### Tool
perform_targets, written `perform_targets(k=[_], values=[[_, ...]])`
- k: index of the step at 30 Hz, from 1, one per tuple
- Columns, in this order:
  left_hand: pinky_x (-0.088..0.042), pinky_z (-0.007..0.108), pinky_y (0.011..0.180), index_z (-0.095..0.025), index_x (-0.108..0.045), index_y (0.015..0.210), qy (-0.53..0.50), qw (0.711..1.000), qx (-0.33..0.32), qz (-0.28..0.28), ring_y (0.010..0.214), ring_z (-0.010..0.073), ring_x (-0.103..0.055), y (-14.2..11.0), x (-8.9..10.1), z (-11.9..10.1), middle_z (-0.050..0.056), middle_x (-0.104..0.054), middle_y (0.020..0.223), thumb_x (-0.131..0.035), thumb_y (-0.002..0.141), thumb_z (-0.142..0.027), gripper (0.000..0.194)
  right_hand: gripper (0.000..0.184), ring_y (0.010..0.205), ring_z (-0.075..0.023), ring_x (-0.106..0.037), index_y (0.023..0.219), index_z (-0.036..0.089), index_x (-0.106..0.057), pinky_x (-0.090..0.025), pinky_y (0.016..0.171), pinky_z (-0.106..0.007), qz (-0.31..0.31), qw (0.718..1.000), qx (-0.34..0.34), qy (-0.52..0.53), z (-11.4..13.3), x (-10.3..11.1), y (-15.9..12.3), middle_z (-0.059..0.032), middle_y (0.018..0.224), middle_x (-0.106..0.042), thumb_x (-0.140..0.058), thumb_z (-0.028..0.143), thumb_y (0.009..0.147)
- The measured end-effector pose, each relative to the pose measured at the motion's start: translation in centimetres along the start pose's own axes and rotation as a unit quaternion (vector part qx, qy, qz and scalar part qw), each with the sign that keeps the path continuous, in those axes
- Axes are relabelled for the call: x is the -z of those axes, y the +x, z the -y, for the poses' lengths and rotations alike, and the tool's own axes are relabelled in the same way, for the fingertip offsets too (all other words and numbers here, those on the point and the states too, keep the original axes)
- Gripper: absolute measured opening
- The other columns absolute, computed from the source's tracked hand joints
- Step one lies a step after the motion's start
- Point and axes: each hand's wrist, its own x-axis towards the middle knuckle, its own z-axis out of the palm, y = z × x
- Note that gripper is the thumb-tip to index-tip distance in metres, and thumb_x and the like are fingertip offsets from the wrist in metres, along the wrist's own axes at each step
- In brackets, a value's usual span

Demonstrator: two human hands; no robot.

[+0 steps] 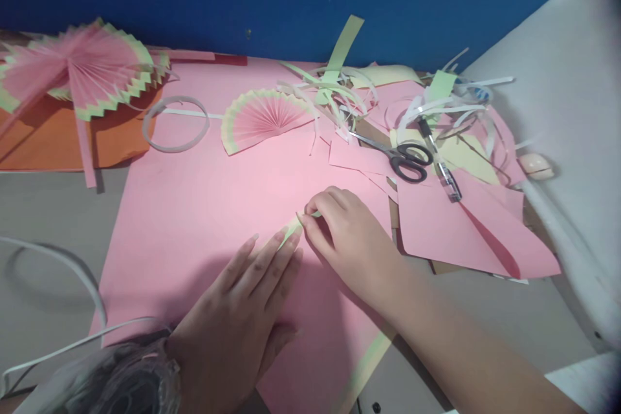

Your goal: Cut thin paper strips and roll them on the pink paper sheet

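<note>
My left hand [233, 323] lies flat with its fingers stretched out on pink paper [194, 207]. Its fingertips press beside a narrow pale green and yellow strip [290, 231]. At the far end of this strip, my right hand [359, 239] pinches it between thumb and forefinger. Both hands partly cover the strip, so I cannot tell whether it is loose or the edge of a pink sheet. Below the hands, a pink sheet shows a green and yellow border [373, 359].
A pleated pink paper fan [266, 118] lies ahead; a larger fan [107, 68] is at left near a roll of tape [175, 124]. Black-handled scissors [410, 162], a pen [441, 165] and tangled paper strips [334, 94] lie at right. A blue wall [291, 0] stands behind.
</note>
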Motion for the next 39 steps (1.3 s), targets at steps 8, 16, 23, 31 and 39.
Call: perform_targets(k=[8, 16, 23, 31, 39], values=[[-0.013, 0.048, 0.111, 0.001, -0.039, 0.135, 0.021, 1.0, -0.007, -0.008, 0.131, 0.0341, -0.032, 0.2, 0.1, -0.2, 0.023, -0.033, 0.145, -0.05, 0.083, -0.045, 0.07, 0.011, 0.08, -0.0193, -0.051, 0.081, 0.016, -0.052, -0.04, 0.072, -0.032, 0.004, 1.0, -0.005, 0.005, 0.0, 0.1, 0.0, -0.0049, 0.084, -0.055, -0.045, 0.019, 0.09], [-0.011, 0.048, 0.112, -0.002, -0.035, 0.138, 0.026, 0.999, 0.003, -0.019, 0.133, 0.0293, -0.031, 0.1, 0.1, -0.2, 0.018, -0.034, 0.146, -0.042, 0.089, -0.038, 0.062, 0.012, 0.081, -0.0194, -0.049, 0.082, 0.016, -0.051, -0.04, 0.073, -0.032, 0.004, 1.0, 0.0, 0.006, -0.2, -0.1, 0.0, -0.0051, 0.086, -0.054, -0.044, 0.02, 0.091], [-0.016, 0.042, 0.112, -0.009, -0.034, 0.14, -0.041, 0.999, 0.013, 0.001, 0.136, 0.0245, -0.026, 0.7, 0.2, 0.6, 0.01, -0.03, 0.149, -0.047, 0.085, -0.045, 0.067, 0.01, 0.078, -0.0169, -0.051, 0.08, 0.017, -0.051, -0.039, 0.071, -0.03, 0.003, 0.999, -0.013, 0.034, 0.1, 0.5, -0.1, -0.0027, 0.082, -0.056, -0.047, 0.019, 0.089], [-0.016, 0.045, 0.111, -0.008, -0.038, 0.138, -0.038, 0.999, 0.008, 0.007, 0.135, 0.0277, -0.028, 0.6, 0.4, 0.5, 0.014, -0.032, 0.148, -0.048, 0.084, -0.044, 0.066, 0.008, 0.073, -0.0155, -0.054, 0.081, 0.02, -0.051, -0.039, 0.063, -0.028, -0.021, 0.988, -0.092, 0.118, -0.6, 1.5, -0.4, -0.0008, 0.079, -0.059, -0.049, 0.024, 0.088], [-0.016, 0.047, 0.111, -0.008, -0.035, 0.14, -0.042, 0.999, 0.006, 0.015, 0.137, 0.0286, -0.025, 0.5, 0.1, 0.6, 0.015, -0.027, 0.15, -0.047, 0.085, -0.044, 0.067, 0.008, 0.077, -0.0158, -0.052, 0.081, 0.02, -0.05, -0.039, 0.071, -0.03, -0.018, 0.991, -0.08, 0.101, -1.0, 1.3, 0.0, -0.0009, 0.084, -0.057, -0.049, 0.021, 0.088]])
